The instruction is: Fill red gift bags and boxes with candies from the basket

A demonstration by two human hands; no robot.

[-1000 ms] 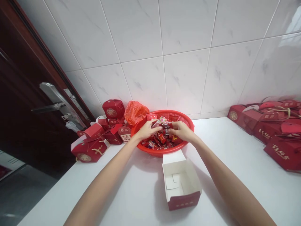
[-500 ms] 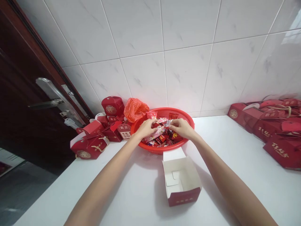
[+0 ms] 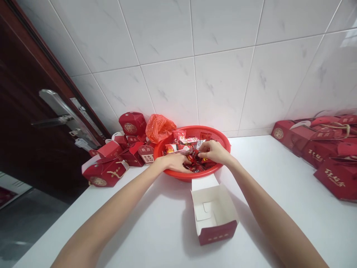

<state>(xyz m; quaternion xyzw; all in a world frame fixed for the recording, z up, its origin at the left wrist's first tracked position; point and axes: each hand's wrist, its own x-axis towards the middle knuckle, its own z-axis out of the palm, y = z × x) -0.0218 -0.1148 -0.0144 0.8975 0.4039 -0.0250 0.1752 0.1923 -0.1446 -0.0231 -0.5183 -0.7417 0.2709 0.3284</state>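
A red plastic basket (image 3: 192,175) holds wrapped candies (image 3: 178,134) in red, pink and white. My left hand (image 3: 176,162) reaches over its near left rim, thumb and fingers apart among the sweets, some fingertips hidden. On the right side of the basket, my right hand (image 3: 214,152) has its fingers bent down into the candies; whatever lies between the tips is hidden. In front of the basket stands a small open carton (image 3: 214,212), white inside and dark red outside, with nothing in it.
Several folded red gift boxes (image 3: 107,171) are grouped at the left, beside a crumpled red plastic bag (image 3: 159,128). More red gift boxes (image 3: 331,175) line the right side of the white table (image 3: 158,223). A tiled wall (image 3: 167,93) rises behind; a dark door (image 3: 33,93) stands left.
My left hand has come down toward the near side of the basket and dipped into the candies. My right hand has shifted only slightly. The carton stays in place.
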